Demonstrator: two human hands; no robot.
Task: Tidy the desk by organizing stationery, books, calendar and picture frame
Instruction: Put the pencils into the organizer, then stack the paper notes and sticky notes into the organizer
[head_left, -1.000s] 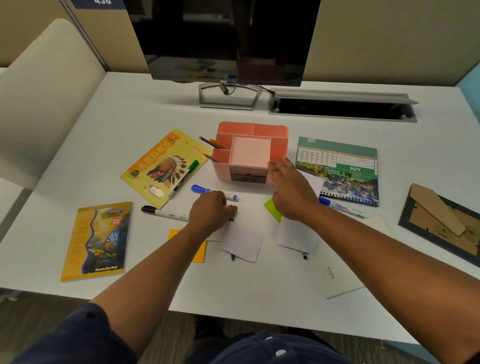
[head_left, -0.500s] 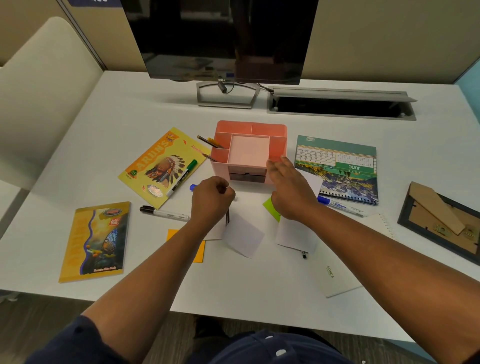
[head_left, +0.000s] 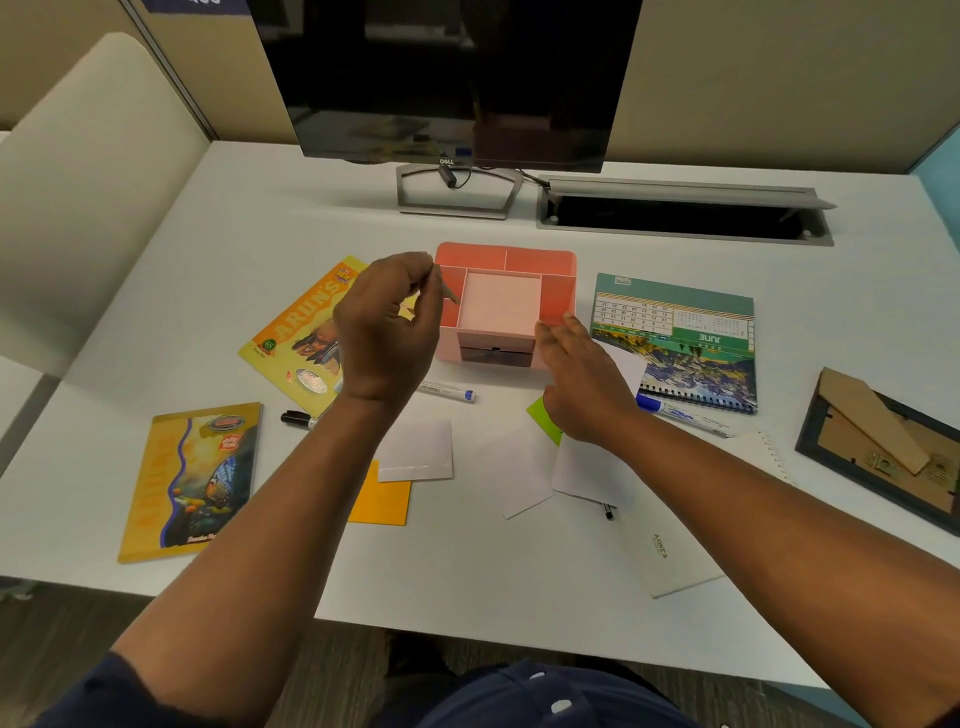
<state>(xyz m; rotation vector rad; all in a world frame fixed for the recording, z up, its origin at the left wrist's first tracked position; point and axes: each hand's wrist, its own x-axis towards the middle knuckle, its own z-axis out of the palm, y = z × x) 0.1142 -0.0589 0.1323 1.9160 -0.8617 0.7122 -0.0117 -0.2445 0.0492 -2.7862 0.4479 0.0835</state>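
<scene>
Stationery step: left hand (head_left: 387, 332) pinches a pen (head_left: 450, 294) over the organizer's (head_left: 506, 306) left slot, right hand (head_left: 582, 384) open, steadying; next, drop it in upright.

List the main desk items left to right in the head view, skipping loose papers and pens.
butterfly book → yellow Arun's book → left hand → pink organizer → right hand → calendar → picture frame

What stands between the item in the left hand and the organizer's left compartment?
Nothing visible. The left hand holds a thin item right at the pink organizer's open left compartment; pencils already stand there, but it isn't covered. The right hand rests at the organizer's right side.
</scene>
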